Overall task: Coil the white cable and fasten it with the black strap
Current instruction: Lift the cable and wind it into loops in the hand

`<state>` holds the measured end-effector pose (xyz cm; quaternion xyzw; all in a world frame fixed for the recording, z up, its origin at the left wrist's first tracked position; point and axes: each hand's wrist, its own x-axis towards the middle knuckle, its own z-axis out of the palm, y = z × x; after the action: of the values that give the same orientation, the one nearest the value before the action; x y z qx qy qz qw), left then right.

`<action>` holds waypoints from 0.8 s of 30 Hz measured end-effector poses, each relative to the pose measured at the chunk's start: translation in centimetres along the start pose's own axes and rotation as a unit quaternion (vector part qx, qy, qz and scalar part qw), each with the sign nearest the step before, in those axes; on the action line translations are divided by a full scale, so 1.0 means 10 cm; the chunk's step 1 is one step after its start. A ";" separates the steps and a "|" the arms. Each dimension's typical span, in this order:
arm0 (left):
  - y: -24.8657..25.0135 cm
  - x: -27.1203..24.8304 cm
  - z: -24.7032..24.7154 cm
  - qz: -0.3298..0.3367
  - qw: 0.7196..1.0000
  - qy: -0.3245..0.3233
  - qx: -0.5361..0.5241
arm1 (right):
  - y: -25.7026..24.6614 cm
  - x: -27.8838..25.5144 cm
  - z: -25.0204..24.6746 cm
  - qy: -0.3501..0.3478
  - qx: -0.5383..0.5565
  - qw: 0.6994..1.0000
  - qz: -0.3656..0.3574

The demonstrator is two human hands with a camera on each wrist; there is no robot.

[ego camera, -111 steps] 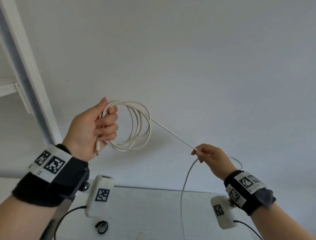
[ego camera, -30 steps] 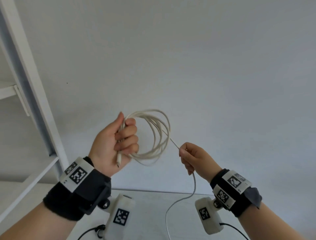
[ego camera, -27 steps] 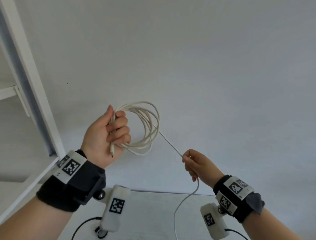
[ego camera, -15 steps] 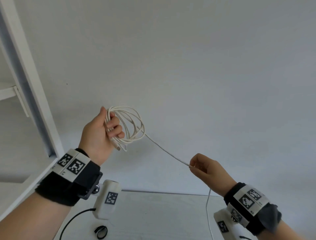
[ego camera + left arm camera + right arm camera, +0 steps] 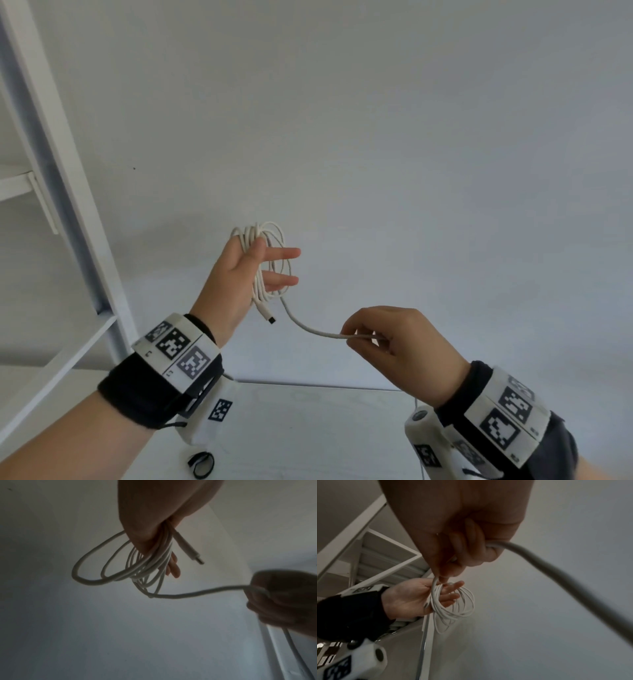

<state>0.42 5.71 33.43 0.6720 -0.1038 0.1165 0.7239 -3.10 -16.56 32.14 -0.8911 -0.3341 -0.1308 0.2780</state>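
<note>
The white cable (image 5: 278, 233) hangs in several loops over my raised left hand (image 5: 270, 260). The thumb presses the loops against the palm while the fingers (image 5: 287, 253) point straight out to the right. Its plug end (image 5: 269, 317) dangles below the palm. A slack stretch of cable runs down and right to my right hand (image 5: 356, 337), which pinches it between thumb and fingers. In the right wrist view the rest of the cable (image 5: 556, 568) trails out of that fist. The black strap (image 5: 202, 464) lies curled on the table, below my left wrist.
A white table (image 5: 325, 428) lies below both hands, its far edge against a plain white wall. A white shelf frame (image 5: 61, 171) stands at the left, close to my left forearm.
My left fingers have uncurled from the coil and now stick out straight. My right hand has moved up and left toward the coil, so the stretch between the hands went slack.
</note>
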 end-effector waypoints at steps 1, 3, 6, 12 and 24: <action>-0.01 -0.03 0.03 -0.001 1.000 -0.010 0.024 | -0.03 0.02 -0.01 0.003 0.004 1.000 -0.008; -0.03 -0.08 0.07 -0.005 0.997 -0.033 0.069 | -0.08 0.06 -0.03 0.012 0.009 1.000 -0.022; -0.06 -0.16 0.15 -0.007 0.989 -0.072 0.126 | -0.12 0.15 -0.06 0.027 0.003 0.999 -0.041; -0.08 -0.36 0.28 -0.027 0.977 -0.174 0.122 | -0.12 0.32 -0.09 0.064 0.010 0.996 -0.061; -0.12 -0.53 0.32 -0.124 0.973 -0.193 0.024 | -0.09 0.43 -0.15 0.073 0.030 0.997 0.016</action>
<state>-4.23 2.25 30.93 0.7065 -0.1542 -0.1036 0.6829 -0.62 -14.62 35.52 -0.8756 -0.3024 -0.1812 0.3302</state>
